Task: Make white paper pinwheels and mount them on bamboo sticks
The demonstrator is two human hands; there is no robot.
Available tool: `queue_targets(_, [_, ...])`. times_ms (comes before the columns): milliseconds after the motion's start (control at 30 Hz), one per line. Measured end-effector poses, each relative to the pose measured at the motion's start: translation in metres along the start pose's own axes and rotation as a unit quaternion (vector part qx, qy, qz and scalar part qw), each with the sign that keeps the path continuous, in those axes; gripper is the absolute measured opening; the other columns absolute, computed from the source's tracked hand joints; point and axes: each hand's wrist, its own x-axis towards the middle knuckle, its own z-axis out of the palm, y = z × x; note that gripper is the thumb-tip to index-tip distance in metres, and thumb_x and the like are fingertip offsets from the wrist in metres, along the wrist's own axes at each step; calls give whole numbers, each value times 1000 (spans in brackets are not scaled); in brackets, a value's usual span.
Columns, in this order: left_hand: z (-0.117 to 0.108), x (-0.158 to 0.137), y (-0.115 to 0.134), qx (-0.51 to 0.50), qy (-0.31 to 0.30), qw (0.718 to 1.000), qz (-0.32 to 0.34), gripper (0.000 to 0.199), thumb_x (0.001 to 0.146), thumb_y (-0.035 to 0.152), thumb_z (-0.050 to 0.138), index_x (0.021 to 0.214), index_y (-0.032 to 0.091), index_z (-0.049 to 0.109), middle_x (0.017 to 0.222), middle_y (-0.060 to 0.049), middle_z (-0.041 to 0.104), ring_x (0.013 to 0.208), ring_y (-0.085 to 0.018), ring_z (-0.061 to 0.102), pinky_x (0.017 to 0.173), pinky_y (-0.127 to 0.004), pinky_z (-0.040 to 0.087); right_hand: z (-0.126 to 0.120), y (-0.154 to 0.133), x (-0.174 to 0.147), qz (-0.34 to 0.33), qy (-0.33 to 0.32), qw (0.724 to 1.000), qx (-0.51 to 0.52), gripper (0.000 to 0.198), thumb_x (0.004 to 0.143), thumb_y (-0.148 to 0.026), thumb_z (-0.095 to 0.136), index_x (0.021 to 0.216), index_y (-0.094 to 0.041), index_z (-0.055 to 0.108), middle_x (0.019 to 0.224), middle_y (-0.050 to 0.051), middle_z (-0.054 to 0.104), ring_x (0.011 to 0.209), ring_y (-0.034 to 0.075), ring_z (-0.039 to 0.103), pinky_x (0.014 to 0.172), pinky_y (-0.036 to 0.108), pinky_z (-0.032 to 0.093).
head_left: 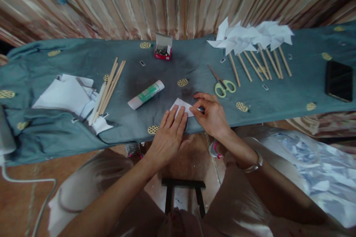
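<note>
Item: piece of white paper, centre of the frame, on a teal cloth. My left hand: laid flat on it, fingers stretched, nothing gripped. My right hand: fingers pinched narrow round a small dark thing, mostly hidden, at the paper's right edge. Also: glue stick, left of centre; scissors, right of centre; paper pinwheels, upper right; phone, far right

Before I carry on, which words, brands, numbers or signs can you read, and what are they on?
No text is readable.
Tube: print on the green label, too blurred.
Red box: pale marks on the front, too small.
Cloth: small black-and-white rectangles, too small.
Paper: no writing can be made out.
</note>
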Motion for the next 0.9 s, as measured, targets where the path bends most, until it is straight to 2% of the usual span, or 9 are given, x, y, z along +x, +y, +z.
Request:
queue_targets(233, [0, -1, 0, -10, 6, 1000, -3, 75, 93, 44, 57, 149, 2, 30, 158, -26, 32, 151, -38, 16, 120, -57, 26, 1, -2, 1, -3, 5, 1000, -2, 14, 82, -19, 66, 69, -22, 64, 114, 11, 71, 109, 29, 62, 96, 49, 50])
queue_targets(500, [-1, 0, 0, 0, -4, 1000, -2, 79, 90, 44, 61, 147, -1, 30, 156, -28, 34, 150, -41, 20, 119, -57, 27, 1, -4, 1, 1, 4, 1000, -6, 14, 82, -19, 65, 69, -22, 64, 114, 11, 71, 109, 29, 62, 96, 48, 50])
queue_targets(700, [1, 0, -2, -7, -10, 1000, -4, 77, 93, 46, 56, 150, 2, 28, 157, -27, 33, 151, -39, 17, 119, -58, 27, 0, -6, 1, -3, 1, 1000, -18, 14, 82, -19, 65, 69, -22, 63, 113, 11, 71, 108, 29, 62, 97, 48, 49])
queue_targets(900, [-2, 1, -1, -3, -29, 1000, -5, 77, 90, 39, 62, 148, -1, 30, 156, -28, 33, 150, -41, 20, 119, -58, 27, 1, -5, -1, -9, -6, 1000, -23, 8, 81, -27, 69, 78, -24, 63, 119, 11, 68, 113, 30, 59, 100, 51, 47])
